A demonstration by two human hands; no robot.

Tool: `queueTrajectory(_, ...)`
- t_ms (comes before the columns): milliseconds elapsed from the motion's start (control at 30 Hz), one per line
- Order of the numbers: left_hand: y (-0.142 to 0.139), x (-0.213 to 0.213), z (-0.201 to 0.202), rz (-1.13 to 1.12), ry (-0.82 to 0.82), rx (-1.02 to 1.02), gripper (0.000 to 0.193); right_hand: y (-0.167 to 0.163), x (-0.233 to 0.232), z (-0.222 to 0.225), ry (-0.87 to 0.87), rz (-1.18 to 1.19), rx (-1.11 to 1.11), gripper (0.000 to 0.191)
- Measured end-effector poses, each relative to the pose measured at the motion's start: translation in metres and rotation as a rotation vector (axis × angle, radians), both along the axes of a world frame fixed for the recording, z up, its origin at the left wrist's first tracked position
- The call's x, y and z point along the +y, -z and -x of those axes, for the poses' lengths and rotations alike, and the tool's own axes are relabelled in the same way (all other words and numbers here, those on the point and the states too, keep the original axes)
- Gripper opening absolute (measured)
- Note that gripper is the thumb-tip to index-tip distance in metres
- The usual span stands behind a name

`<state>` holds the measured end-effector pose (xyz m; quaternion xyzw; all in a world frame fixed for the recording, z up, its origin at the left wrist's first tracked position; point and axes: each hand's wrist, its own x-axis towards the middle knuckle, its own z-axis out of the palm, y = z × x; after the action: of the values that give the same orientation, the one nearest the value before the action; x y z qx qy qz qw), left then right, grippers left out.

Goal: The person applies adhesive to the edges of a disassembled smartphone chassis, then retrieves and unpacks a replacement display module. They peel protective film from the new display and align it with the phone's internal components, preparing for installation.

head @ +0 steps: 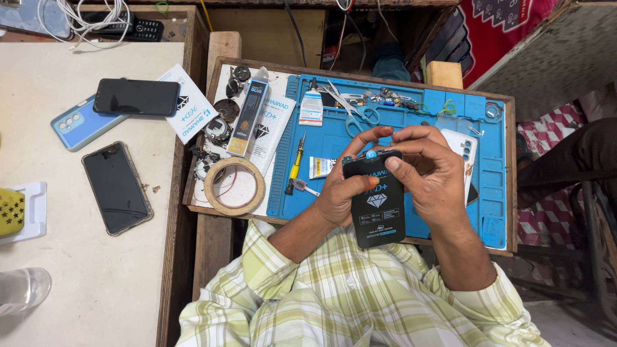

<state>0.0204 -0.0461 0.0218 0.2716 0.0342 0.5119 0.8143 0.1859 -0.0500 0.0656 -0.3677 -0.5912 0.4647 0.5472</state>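
Note:
Both my hands hold a flat black packet (378, 205) with a diamond drawing and a blue tab at its top, above the blue work mat (398, 122). My left hand (344, 186) grips its left edge from behind. My right hand (429, 173) covers the right side, with the fingers curled over the top edge by the blue tab. A white phone (464, 146) lies on the mat, partly hidden behind my right hand.
On the mat lie a yellow screwdriver (295, 166), blue-handled scissors (360, 114), a small tube (319, 167) and a glue bottle (312, 106). A tape roll (234, 186) and a blue box (247, 115) sit to the left. Three phones (117, 187) rest on the beige counter.

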Motion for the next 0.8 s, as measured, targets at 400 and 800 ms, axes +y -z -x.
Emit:
queueTrajectory(400,-0.004,-0.001,0.0,0.013,-0.054,0.097,0.071,-0.018,0.004,0.0,0.221,-0.224,-0.45,0.034)
queueTrajectory(800,0.002,-0.006,-0.012,-0.072,-0.076,0.204,0.073,-0.059,0.029,0.001,-0.262,-0.331,-0.743,0.024)
